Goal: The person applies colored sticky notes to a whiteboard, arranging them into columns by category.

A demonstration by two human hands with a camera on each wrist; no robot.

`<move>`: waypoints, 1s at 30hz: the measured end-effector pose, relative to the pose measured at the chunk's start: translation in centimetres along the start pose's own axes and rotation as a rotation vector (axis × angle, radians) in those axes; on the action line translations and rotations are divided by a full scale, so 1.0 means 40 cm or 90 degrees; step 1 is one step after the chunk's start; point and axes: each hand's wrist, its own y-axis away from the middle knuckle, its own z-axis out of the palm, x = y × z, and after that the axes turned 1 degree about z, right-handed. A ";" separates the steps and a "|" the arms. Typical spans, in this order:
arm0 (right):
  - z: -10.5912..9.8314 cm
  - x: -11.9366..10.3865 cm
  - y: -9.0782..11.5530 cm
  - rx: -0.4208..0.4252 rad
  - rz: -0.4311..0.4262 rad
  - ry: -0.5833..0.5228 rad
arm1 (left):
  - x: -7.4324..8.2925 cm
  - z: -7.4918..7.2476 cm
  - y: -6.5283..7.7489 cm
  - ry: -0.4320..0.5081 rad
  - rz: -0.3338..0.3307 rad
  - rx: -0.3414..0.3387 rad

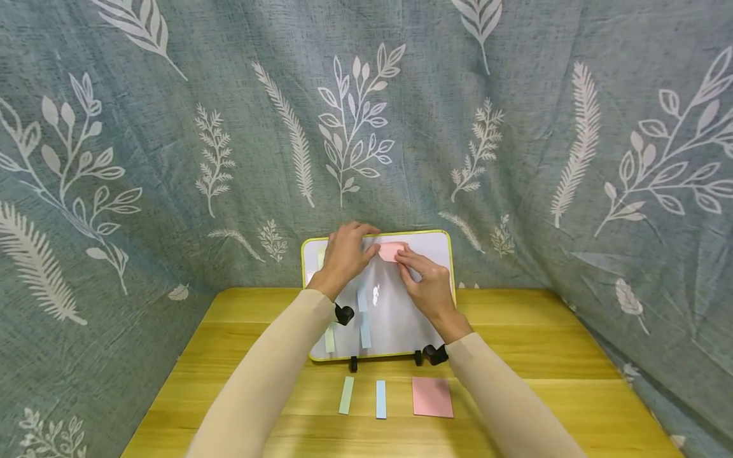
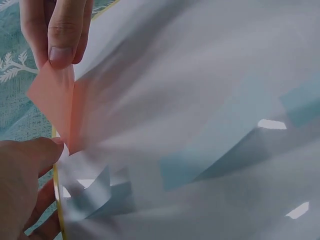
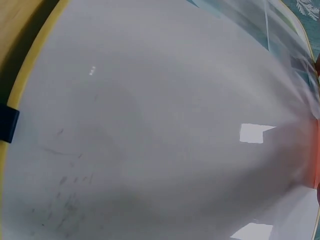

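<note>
A pink sticky note (image 1: 390,252) stands out at the top of a yellow-edged whiteboard (image 1: 401,324). My right hand (image 1: 426,283) pinches its right end between thumb and fingers. In the left wrist view the note (image 2: 52,92) is creased, one part lifted off the board's face. My left hand (image 1: 343,254) grips the board's top edge, its fingers (image 2: 44,202) behind the rim and its thumb right at the note's other corner. Only a sliver of the note (image 3: 314,160) shows in the right wrist view.
Blue strips (image 1: 365,329) and green strips (image 1: 329,340) are stuck on the board's left half. Black feet (image 1: 353,364) support the board on the wooden table (image 1: 258,394). In front lie a green strip pad (image 1: 346,395), a blue one (image 1: 380,399) and a pink square pad (image 1: 432,397). Patterned cloth (image 1: 401,159) hangs behind.
</note>
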 end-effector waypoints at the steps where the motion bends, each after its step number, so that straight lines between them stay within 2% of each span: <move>1: 0.000 0.000 0.001 -0.002 0.002 -0.002 | 0.008 -0.004 0.001 -0.001 -0.008 -0.011; 8: 0.002 0.001 0.008 -0.013 0.009 -0.007 | 0.011 0.006 0.001 -0.012 -0.024 -0.012; 17: 0.010 0.013 0.019 -0.021 0.012 -0.007 | 0.007 0.026 -0.003 -0.009 -0.035 0.014; 24: 0.010 0.012 0.024 -0.040 0.010 0.012 | -0.001 0.042 -0.006 0.019 -0.028 0.070; 30: 0.011 -0.003 0.032 -0.078 -0.008 0.085 | -0.028 0.078 -0.010 0.065 -0.016 0.129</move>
